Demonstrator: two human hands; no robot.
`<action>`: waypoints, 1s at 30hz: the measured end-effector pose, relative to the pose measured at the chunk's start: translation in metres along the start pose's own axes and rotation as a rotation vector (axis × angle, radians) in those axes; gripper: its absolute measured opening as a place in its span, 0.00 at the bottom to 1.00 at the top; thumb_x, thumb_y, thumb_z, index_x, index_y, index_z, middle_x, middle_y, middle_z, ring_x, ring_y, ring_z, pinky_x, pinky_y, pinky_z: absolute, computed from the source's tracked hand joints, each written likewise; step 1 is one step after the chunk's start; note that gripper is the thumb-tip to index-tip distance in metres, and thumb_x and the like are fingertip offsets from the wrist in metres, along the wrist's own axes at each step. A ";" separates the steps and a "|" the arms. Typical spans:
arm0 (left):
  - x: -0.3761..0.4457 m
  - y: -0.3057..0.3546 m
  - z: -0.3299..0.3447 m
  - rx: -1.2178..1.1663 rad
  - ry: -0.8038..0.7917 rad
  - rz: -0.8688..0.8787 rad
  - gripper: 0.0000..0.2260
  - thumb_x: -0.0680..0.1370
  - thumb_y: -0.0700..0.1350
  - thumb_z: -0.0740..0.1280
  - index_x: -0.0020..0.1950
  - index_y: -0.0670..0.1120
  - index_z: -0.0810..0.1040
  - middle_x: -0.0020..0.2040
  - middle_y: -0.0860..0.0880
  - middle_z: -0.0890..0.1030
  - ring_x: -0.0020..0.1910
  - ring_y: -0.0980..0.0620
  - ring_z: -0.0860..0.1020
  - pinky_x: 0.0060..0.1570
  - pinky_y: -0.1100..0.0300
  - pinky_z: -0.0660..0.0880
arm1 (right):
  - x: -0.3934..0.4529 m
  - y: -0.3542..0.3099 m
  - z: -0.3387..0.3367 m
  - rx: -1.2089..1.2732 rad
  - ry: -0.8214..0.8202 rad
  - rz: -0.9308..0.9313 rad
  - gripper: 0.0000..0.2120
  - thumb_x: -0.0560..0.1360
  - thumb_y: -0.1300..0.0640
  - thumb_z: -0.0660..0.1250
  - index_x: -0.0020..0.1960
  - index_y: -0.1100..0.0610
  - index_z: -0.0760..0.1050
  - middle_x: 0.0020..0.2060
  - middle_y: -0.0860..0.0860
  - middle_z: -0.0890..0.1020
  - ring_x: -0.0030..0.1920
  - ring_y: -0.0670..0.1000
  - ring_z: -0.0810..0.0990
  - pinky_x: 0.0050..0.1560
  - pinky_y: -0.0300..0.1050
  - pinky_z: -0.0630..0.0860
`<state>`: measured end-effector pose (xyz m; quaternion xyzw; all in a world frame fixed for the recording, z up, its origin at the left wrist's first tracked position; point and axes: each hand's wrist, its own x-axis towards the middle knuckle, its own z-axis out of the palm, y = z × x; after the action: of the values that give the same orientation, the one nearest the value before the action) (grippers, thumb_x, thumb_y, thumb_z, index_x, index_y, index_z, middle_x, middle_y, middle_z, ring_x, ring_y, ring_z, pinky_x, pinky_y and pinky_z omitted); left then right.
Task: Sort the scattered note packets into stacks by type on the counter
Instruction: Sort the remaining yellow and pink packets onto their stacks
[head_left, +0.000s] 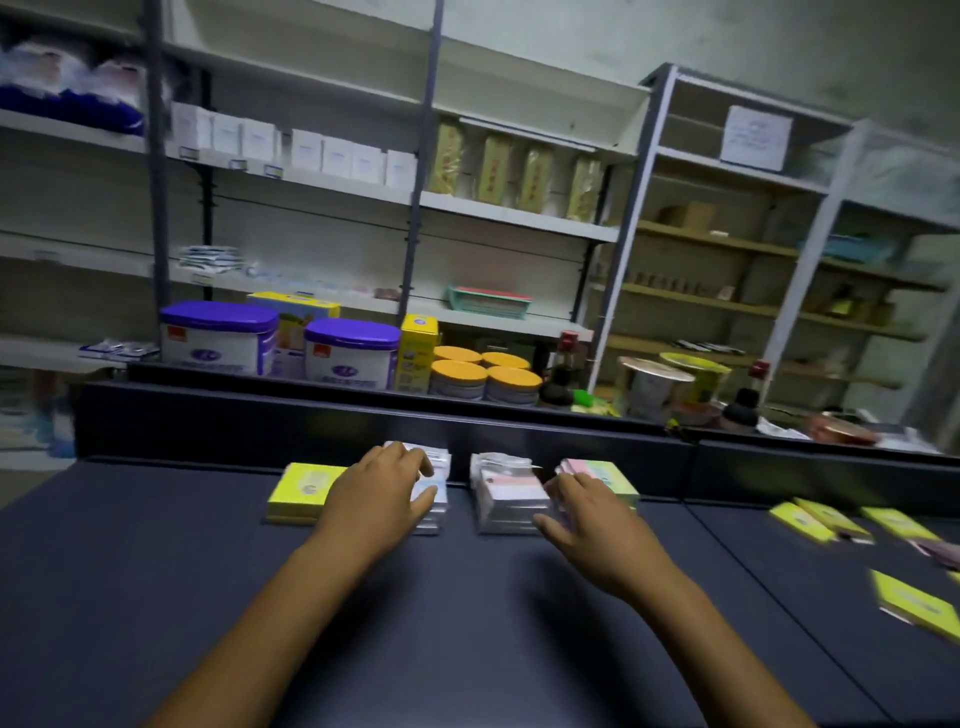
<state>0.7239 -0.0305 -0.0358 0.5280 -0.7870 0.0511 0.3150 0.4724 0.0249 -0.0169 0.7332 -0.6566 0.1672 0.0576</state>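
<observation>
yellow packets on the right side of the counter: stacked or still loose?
Loose. The yellow packets lie scattered flat at odd angles on the counter, unlike the squared yellow stack at far left.

Bench (156, 597): dark, smooth, matt surface. Packets (506, 499): glossy clear plastic wrap over paper. Yellow packets (301, 491): matt paper.

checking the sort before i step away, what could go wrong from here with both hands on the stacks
1. The left hand rests on the tall pale packet stack; a sideways nudge could topple it toward the yellow stack.
2. The right hand lies across two neighbouring stacks, the white one and the pink-and-green one, so types could get mixed.
3. Loose yellow packets lie far right, easily missed.
</observation>
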 end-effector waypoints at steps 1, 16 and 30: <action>0.000 0.017 0.003 -0.010 -0.036 0.017 0.11 0.78 0.55 0.62 0.58 0.54 0.74 0.56 0.55 0.76 0.59 0.53 0.73 0.50 0.57 0.74 | -0.011 0.012 -0.008 -0.009 -0.005 0.023 0.19 0.79 0.41 0.61 0.65 0.50 0.69 0.62 0.49 0.73 0.63 0.51 0.72 0.57 0.49 0.74; -0.048 0.276 0.044 -0.127 -0.159 0.251 0.13 0.80 0.58 0.60 0.62 0.55 0.72 0.59 0.55 0.75 0.58 0.53 0.74 0.47 0.58 0.72 | -0.199 0.195 -0.103 -0.073 -0.018 0.290 0.23 0.80 0.38 0.58 0.69 0.50 0.66 0.66 0.48 0.72 0.65 0.50 0.72 0.59 0.50 0.75; -0.011 0.383 0.106 -0.152 -0.237 0.330 0.14 0.81 0.58 0.59 0.62 0.54 0.72 0.59 0.53 0.75 0.59 0.52 0.73 0.50 0.57 0.73 | -0.228 0.306 -0.124 -0.100 0.008 0.439 0.22 0.80 0.39 0.59 0.68 0.50 0.67 0.64 0.47 0.73 0.65 0.49 0.71 0.61 0.47 0.74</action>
<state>0.3490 0.1025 -0.0296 0.3689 -0.8959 -0.0199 0.2466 0.1320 0.2372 -0.0154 0.5683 -0.8077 0.1457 0.0588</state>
